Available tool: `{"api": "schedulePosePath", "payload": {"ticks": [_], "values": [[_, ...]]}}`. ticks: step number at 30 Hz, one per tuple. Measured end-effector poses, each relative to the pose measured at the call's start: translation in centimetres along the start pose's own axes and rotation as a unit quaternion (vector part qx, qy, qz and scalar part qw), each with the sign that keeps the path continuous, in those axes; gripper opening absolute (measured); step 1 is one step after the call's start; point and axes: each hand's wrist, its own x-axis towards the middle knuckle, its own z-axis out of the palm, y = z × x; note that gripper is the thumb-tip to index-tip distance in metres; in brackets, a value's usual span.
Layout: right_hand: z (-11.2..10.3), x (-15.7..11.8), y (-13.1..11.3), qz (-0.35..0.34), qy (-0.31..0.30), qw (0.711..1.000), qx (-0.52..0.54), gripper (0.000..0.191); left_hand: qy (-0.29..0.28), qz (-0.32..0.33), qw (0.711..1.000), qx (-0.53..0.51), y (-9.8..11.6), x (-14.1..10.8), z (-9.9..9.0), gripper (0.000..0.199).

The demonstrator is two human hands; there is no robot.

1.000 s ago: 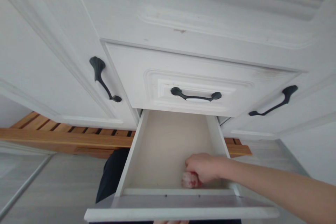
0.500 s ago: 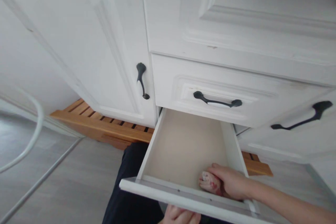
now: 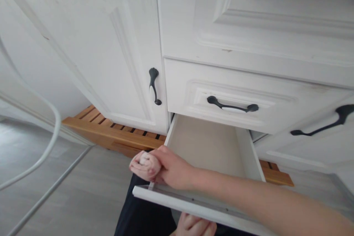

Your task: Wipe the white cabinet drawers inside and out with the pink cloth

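A rolled-up pink and white cloth (image 3: 145, 166) is gripped in my right hand (image 3: 175, 167), whose fingers wrap round its side. That hand is over the left front corner of the pulled-out drawer (image 3: 166, 197), and its forearm crosses above the drawer from the right. Below the drawer's front panel, my left hand (image 3: 195, 225) is closed with curled fingers against the panel's outer side. The panel hides just what part of the drawer those fingers hold.
White cabinet doors (image 3: 118, 62) and a closed drawer (image 3: 229, 90) with dark handles rise ahead. A slatted wooden base (image 3: 116, 132) runs beneath them. At the left, a pale hose (image 3: 55, 129) and a grey cable (image 3: 49, 191) cross the floor. My dark-trousered leg (image 3: 143, 210) is below the drawer.
My right hand has lifted the rolled cloth from the drawer's right front area and carried it left, over the left front corner. My left hand stays at the drawer front.
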Motion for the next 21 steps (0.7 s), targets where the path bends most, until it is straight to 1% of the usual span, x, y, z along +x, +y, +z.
{"api": "schedulePosePath", "payload": {"ticks": [2, 4, 6, 7, 8, 9, 10, 11, 12, 13, 15, 17, 19, 21], "values": [[1.9, 2.0, 0.3, 0.022, -0.034, 0.999, -0.02, 0.037, -0.03, 0.015, 0.999, -0.004, -0.3, -0.1, -0.3, 0.015], [2.8, 2.7, 0.9, 0.027, -0.066, 0.997, -0.012, 0.043, -0.041, 0.016, 0.999, -0.017, -0.6, -0.2, -0.7, 0.016], [2.6, 2.2, 1.3, 0.041, -0.082, 0.994, 0.054, 0.042, -0.046, 0.018, 0.998, -0.034, -0.7, -0.1, -1.1, 0.014], [2.3, 1.7, 1.4, 0.064, -0.093, 0.986, 0.121, 0.041, -0.054, 0.019, 0.998, -0.038, -0.8, 0.1, -1.3, 0.013], [1.9, 1.1, 1.5, 0.095, -0.104, 0.968, 0.207, 0.043, -0.068, 0.019, 0.997, -0.039, -0.8, 0.2, -1.4, 0.013], [1.5, 0.5, 1.6, 0.131, -0.113, 0.939, 0.298, 0.049, -0.076, 0.02, 0.996, -0.039, -0.8, 0.4, -1.5, 0.013], [1.1, -0.1, 1.8, 0.163, -0.119, 0.903, 0.379, 0.056, -0.074, 0.02, 0.996, -0.039, -0.8, 0.4, -1.5, 0.013], [0.7, -0.6, 2.0, 0.189, -0.125, 0.869, 0.44, 0.062, -0.068, 0.019, 0.997, -0.039, -0.8, 0.4, -1.6, 0.014], [0.3, -1.2, 2.3, 0.205, -0.129, 0.845, 0.476, 0.065, -0.061, 0.017, 0.997, -0.043, -0.8, 0.3, -1.6, 0.015], [-0.2, -1.8, 2.6, 0.216, -0.133, 0.834, 0.49, 0.064, -0.061, 0.015, 0.997, -0.045, -0.7, 0.1, -1.6, 0.016], [-1.6, -3.4, 3.3, 0.228, -0.148, 0.834, 0.481, 0.056, -0.072, 0.014, 0.997, -0.038, -0.7, -0.5, -1.5, 0.018], [-3.4, -5.9, 4.0, 0.235, -0.163, 0.844, 0.454, 0.045, -0.073, 0.009, 0.997, -0.025, -0.7, -1.0, -1.3, 0.021], [-5.5, -9.3, 4.4, 0.239, -0.16, 0.86, 0.42, 0.036, -0.056, 0.015, 0.998, -0.027, -0.8, -1.2, -1.0, 0.022], [-7.5, -13.2, 4.5, 0.246, -0.136, 0.879, 0.384, 0.032, -0.037, 0.015, 0.998, -0.041, -0.9, -1.1, -0.9, 0.02]]}}
